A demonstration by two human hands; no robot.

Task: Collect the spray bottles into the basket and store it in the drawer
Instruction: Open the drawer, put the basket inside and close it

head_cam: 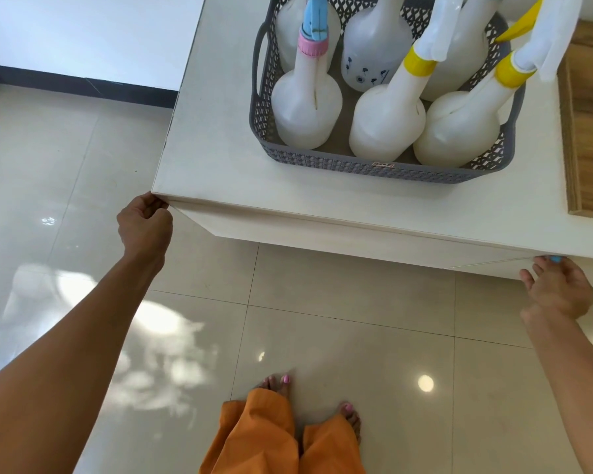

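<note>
Head | basket (374,169) on cabinet top | both hands' fingers (151,203) hooked under drawer (322,230) front edge

- There is just one view, from a camera on the person's head.
- It looks steeply down and a bit forward.
- The white smooth cabinet top (220,131) fills the upper right of the frame, quite near.
- The shiny pale tiled floor (356,336) fills the lower part.

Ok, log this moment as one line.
basket: on cabinet top, bottles inside | left hand: grips drawer front corner | right hand: fingers under drawer edge | drawer: shut
</note>
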